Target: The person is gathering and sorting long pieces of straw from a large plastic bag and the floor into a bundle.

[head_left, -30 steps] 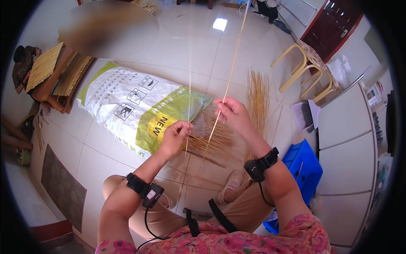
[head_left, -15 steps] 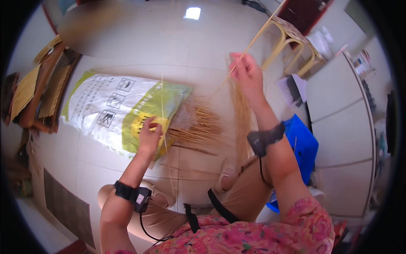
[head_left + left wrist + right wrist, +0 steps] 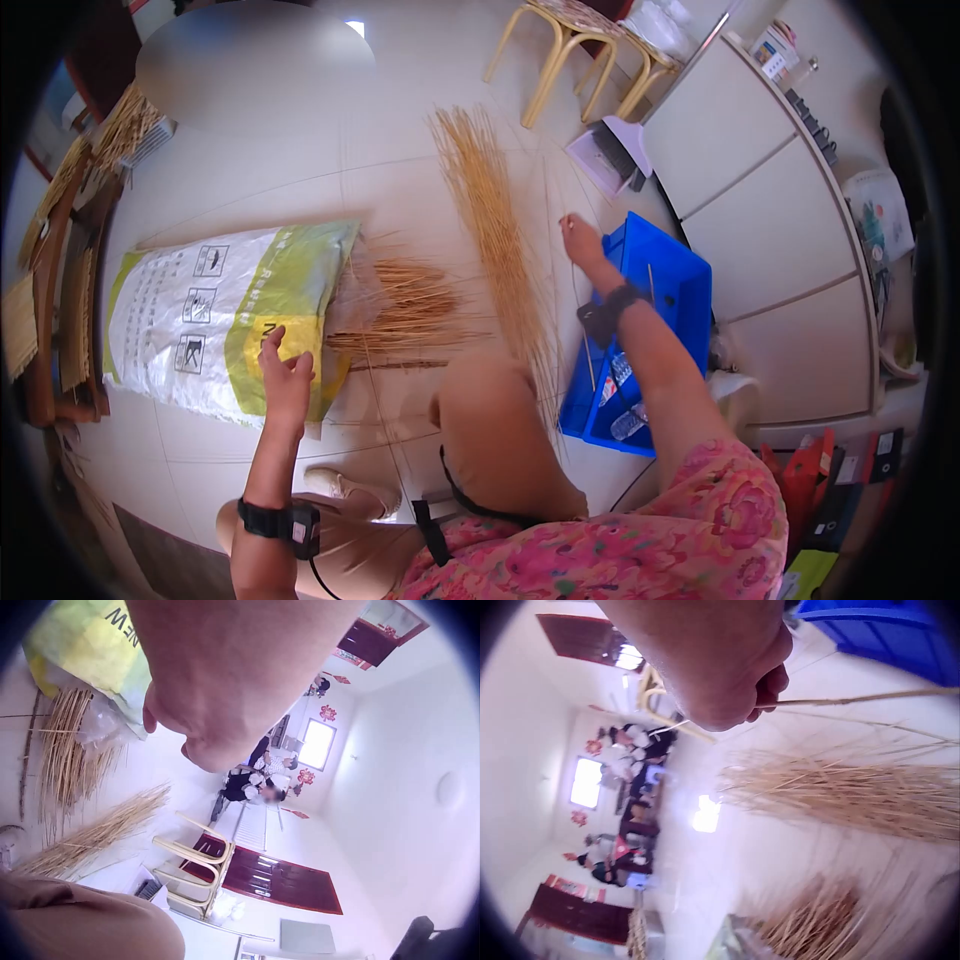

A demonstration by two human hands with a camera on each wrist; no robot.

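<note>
My right hand grips a thin straw stalk near the blue bin; in the right wrist view the stalk runs out of the fist toward the right edge. My left hand hovers over the yellow patch of a white and green sack, fingers loosely bent and nothing visible in them. From the sack's mouth a bunch of straw stalks spills onto the floor. A longer bundle of stalks lies between that bunch and my right hand.
A divided blue bin with a plastic bottle stands right of my knee. Behind it are a dustpan with a brush, wooden-legged stools and a pale cabinet. Wooden furniture with straw mats stands at far left.
My right hand has swung right and down toward the blue bin, still holding a stalk. My left hand has parted from it, moving left over the sack. The head view has turned right.
</note>
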